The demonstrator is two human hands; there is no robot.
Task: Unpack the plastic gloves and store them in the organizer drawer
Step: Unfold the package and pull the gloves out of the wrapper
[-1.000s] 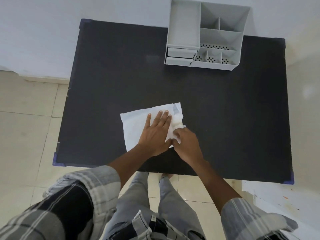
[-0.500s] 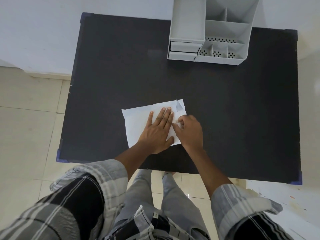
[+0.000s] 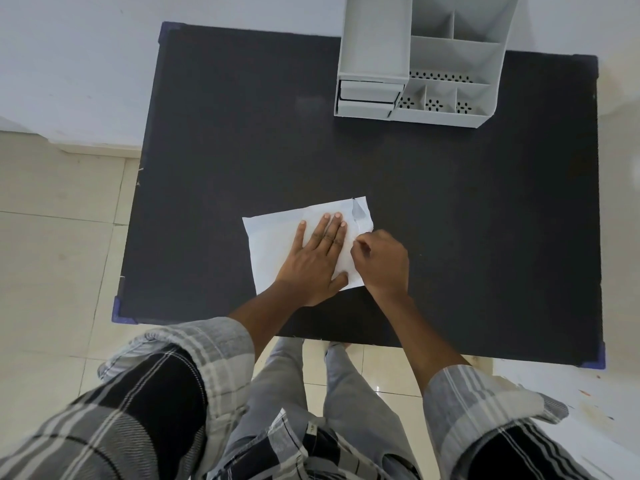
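Here: one glove packet (image 3: 277, 244), left hand (image 3: 317, 261) flat atop, right hand (image 3: 381, 263) pinching edge.

left hand (image 3: 317, 259) flat, palm down, fingers straight and together, thumb spread to the near side. right hand (image 3: 381, 261) just beside it, fingers curled, fingertips pinching. both forearms bare, plaid sleeves pushed up.

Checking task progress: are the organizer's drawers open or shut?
Shut: both drawers sit flush in the organizer, nothing pulled out.
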